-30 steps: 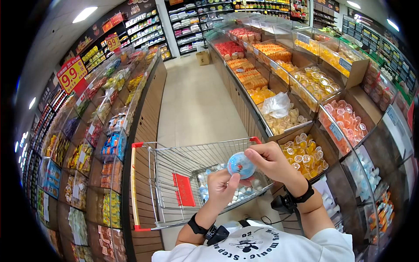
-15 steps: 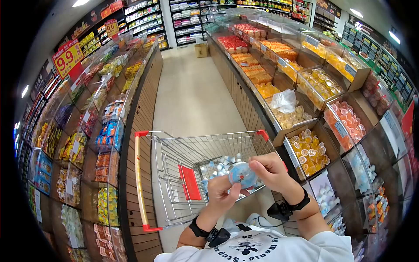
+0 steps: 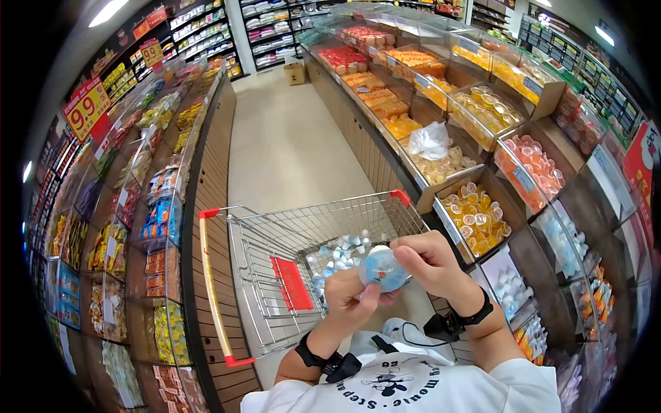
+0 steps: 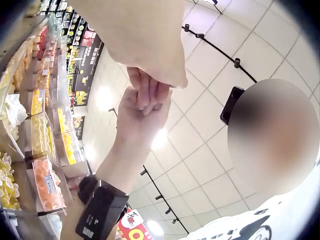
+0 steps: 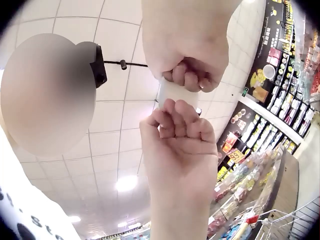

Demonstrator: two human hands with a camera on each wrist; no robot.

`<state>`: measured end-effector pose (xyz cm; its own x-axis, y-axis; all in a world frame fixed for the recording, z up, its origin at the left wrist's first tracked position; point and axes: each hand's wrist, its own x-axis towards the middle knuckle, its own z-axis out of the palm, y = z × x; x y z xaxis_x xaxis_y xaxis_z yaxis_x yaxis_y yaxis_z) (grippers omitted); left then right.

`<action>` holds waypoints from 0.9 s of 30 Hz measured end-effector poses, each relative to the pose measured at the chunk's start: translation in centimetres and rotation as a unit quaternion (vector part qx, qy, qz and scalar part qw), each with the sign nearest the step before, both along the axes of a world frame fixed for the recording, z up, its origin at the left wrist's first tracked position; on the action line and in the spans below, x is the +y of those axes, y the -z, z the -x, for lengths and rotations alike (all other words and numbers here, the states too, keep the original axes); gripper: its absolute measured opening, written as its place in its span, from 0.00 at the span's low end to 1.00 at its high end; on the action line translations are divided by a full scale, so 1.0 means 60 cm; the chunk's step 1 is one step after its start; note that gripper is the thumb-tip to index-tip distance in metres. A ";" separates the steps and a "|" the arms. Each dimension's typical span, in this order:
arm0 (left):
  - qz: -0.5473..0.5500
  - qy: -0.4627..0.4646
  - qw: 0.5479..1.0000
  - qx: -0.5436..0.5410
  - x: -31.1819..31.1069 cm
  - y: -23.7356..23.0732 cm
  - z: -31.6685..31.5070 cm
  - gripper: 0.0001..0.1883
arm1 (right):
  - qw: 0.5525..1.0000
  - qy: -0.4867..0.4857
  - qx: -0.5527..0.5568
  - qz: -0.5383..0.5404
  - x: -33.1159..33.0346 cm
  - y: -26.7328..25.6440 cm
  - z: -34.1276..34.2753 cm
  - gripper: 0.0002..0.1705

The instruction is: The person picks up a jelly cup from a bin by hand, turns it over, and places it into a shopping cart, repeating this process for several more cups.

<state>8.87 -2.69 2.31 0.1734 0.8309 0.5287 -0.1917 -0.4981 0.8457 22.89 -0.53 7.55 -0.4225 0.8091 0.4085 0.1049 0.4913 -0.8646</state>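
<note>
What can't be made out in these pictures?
Head: print on the blue pack, too small.
Head: some goods in the cart, hidden by the left hand.
Left wrist: blue pack, mostly hidden by left hand and right hand.
Right wrist: most of the cart, cut off by the edge.

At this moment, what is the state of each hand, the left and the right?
Left hand: closed, holding the round light-blue pack.
Right hand: closed, pinching the edge of the same pack.
</note>
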 end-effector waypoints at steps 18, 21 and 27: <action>-0.024 -0.007 0.996 0.082 0.049 -0.007 -0.245 0.14 | 0.991 -0.023 0.099 0.083 0.044 0.017 -0.256 0.14; -0.007 -0.007 0.995 0.101 0.071 -0.001 -0.303 0.15 | 0.985 -0.017 0.117 0.127 0.067 0.027 -0.317 0.15; 0.010 0.033 0.995 0.094 0.094 0.031 -0.395 0.15 | 0.972 0.016 0.173 0.157 0.066 0.058 -0.405 0.16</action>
<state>32.55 2.93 0.43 0.3221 0.8244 0.4655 -0.0616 -0.4724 0.8792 47.22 3.41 4.08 -0.2761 0.9271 0.2534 -0.2088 0.1995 -0.9574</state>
